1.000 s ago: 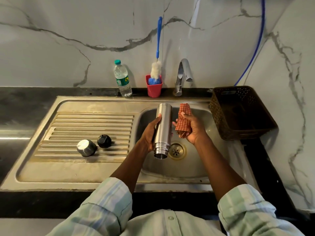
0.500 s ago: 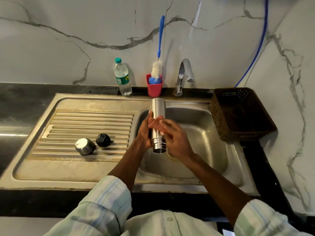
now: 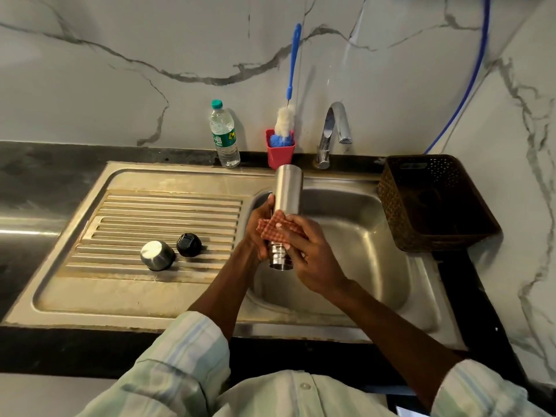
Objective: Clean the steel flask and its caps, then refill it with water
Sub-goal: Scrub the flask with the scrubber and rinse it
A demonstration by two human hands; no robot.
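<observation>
Gripping the steel flask (image 3: 288, 191) from its nine o'clock side, the left hand (image 3: 259, 233) curls round the body and holds it over the sink basin (image 3: 373, 236), open mouth tilted down toward the person; the right hand (image 3: 310, 254) wraps a red checked cloth (image 3: 278, 228) about the flask's lower part, fingers curled over the fabric; at nine o'clock from the flask, on the ribbed drainboard (image 3: 150, 212), the steel cap (image 3: 157, 254) lies just beside the black cap (image 3: 189, 244).
</observation>
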